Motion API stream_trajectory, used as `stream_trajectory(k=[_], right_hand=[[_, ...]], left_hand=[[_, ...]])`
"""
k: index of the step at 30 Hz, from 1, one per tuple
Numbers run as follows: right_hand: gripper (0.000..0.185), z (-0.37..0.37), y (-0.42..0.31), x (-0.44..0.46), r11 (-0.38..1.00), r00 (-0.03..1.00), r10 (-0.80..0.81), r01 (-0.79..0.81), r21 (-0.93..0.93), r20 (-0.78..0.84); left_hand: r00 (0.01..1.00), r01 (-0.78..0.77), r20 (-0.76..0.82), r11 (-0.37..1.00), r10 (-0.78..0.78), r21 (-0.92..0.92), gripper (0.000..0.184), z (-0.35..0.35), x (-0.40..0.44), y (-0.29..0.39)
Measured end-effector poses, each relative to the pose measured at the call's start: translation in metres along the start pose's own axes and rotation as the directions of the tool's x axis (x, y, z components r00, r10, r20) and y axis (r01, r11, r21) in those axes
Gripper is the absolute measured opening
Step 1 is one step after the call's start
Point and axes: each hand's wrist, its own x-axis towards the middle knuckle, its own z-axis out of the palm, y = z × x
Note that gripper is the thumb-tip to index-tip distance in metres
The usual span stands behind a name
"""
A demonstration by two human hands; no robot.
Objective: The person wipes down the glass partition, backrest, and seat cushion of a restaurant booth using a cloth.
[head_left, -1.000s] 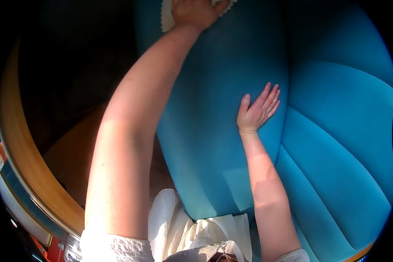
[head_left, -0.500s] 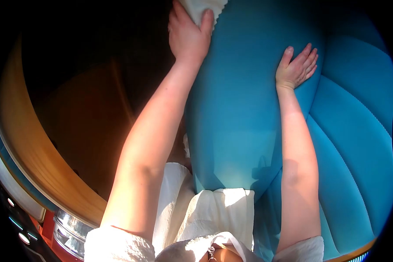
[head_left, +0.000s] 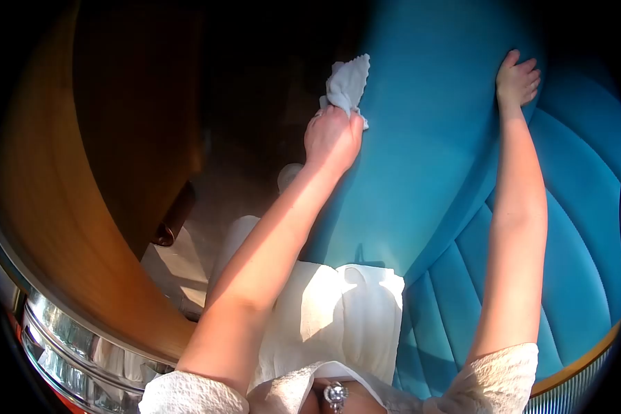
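A crumpled white cloth (head_left: 348,84) with a wavy edge is bunched in my left hand (head_left: 333,141), whose fingers are closed around it. That hand is at the left edge of the long blue seat cushion (head_left: 421,152); part of the cloth lies against the cushion's side. My right hand (head_left: 519,81) rests palm down on the far part of the cushion, close to the seam with the blue backrest (head_left: 576,186). Its fingers are stretched out and it holds nothing.
A curved wooden table (head_left: 110,276) with a shiny metal rim (head_left: 83,341) stands on my left. Between table and seat lies a dark, partly sunlit floor (head_left: 179,259). My lap in white clothing (head_left: 324,310) is at the cushion's near end. Gold trim (head_left: 579,359) borders the backrest.
The view has shifted. My left hand with the cloth appears lower and to the right, by the seat's edge, and more cloth shows. My right hand appears farther right and slightly higher.
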Motion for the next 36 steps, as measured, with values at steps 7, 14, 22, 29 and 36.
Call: stream_trajectory(k=[7,14,22,29,36], right_hand=[[0.065,-0.056,-0.024,-0.063,0.994,0.946,-0.051,0.079,-0.075,0.32],[0.065,-0.127,0.037,-0.257,0.943,0.84,-0.289,0.333,-0.018,0.459],[0.075,-0.25,0.121,-0.523,0.938,0.53,-0.174,0.347,-0.025,0.83],[0.056,-0.288,0.16,-0.686,0.993,0.065,0.113,0.019,-0.115,0.991],[0.048,-0.289,0.151,-0.755,0.99,0.251,0.115,0.055,-0.133,0.961]], left_hand=[[0.993,0.115,0.039,0.99,-0.112,-0.077,0.031,0.029,-0.163,-0.053],[0.928,0.268,0.216,0.948,-0.302,0.171,0.03,0.057,-0.308,-0.089],[0.811,0.334,0.363,0.873,-0.458,0.355,0.028,0.097,-0.388,-0.134],[0.758,0.219,0.445,0.829,-0.477,0.514,0.039,0.101,-0.431,-0.141],[0.833,0.318,0.326,0.869,-0.447,0.379,0.043,0.131,-0.465,-0.169]])
